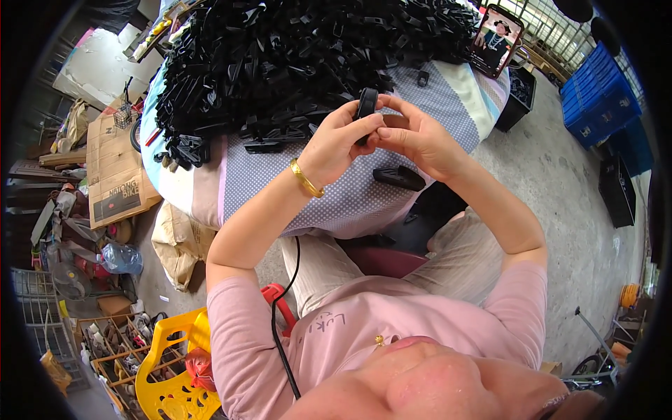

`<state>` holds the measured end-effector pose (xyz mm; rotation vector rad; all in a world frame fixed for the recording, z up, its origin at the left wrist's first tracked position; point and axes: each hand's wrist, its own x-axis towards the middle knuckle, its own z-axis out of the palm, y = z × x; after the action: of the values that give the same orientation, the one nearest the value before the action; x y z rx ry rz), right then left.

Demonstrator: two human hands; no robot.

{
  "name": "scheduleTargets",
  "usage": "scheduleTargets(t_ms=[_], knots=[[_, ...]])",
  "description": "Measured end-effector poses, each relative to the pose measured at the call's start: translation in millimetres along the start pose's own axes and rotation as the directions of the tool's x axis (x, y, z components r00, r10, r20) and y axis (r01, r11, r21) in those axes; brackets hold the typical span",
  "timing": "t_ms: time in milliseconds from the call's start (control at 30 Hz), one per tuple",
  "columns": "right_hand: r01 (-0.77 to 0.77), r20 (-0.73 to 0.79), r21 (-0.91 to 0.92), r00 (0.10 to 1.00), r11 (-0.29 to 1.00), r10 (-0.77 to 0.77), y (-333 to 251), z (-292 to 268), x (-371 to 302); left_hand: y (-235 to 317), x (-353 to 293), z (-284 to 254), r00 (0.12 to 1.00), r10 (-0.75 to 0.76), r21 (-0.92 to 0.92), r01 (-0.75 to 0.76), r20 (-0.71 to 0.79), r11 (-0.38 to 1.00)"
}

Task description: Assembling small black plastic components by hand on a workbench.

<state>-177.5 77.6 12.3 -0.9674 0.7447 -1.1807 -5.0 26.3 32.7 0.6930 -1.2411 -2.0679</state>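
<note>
A heap of black plastic parts (294,63) fills the upper centre on a dotted cloth-covered table (350,196); a phone (497,38) leans at upper right. At mid-frame, the left hand (336,143) and right hand (416,136) both pinch one black plastic piece (366,108), fingers closed around it.

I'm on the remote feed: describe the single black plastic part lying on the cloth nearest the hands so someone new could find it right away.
Start at the table covered in dotted cloth, with the big heap of black plastic parts at its far side. Come toward its near edge, just below the right hand. The lone black part lies flat there, apart from the heap, unlike the black piece pinched between both hands, left hand included.
</note>
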Motion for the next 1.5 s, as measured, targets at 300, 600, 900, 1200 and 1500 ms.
scheduleTargets(t_ms=[300,600,900,1200,1500], knots=[[0.139,-0.074,-0.567,0.973,0.812,-0.218,-17,-20,-6,0,-1,-4,0.995,-0.096,-0.059,0.097,0.007,0.994],[0.146,-0.035,-0.844,0.946,0.517,-0.323,-21,-40,-2,2,0,-6,0.999,-0.032,0.198,0.025,0.034,0.98],[0.367,0.301,-0.883,0.921,0.293,-0.246,-13,-46,-2,6,-4,-13,0.968,0.191,0.828,-0.241,0.164,0.506],[0.384,0.424,-0.816,0.906,0.432,-0.003,-29,-48,-8,-5,-19,6,0.787,-0.096,0.726,-0.506,0.61,0.466],[0.254,0.471,-0.818,0.811,0.517,0.347,-60,-48,-13,15,-6,-25,0.817,0.366,0.894,-0.427,0.447,-0.139]])
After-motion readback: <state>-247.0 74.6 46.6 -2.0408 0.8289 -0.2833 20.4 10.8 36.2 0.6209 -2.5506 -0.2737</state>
